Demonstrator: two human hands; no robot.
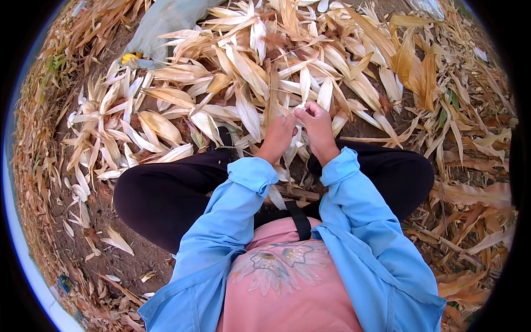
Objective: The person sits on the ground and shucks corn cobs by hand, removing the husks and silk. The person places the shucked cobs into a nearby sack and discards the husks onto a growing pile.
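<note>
My left hand (278, 136) and my right hand (318, 129) meet in front of me between my knees, their fingertips almost touching. Pinched between them is a small pale strip (299, 108), which looks like dry husk, though the fingers hide most of it. Dry corn husks (244, 74) lie heaped just beyond and beneath both hands. Some hang or lie directly below the wrists, so I cannot tell whether they join the held strip.
A greyish sack (166, 33) lies at the upper left, with a yellow corn ear (132, 57) at its near end. Dry corn stalks and leaves (468, 199) cover the right side. Bare soil (99, 274) shows at the lower left. My bent legs (166, 195) flank the work.
</note>
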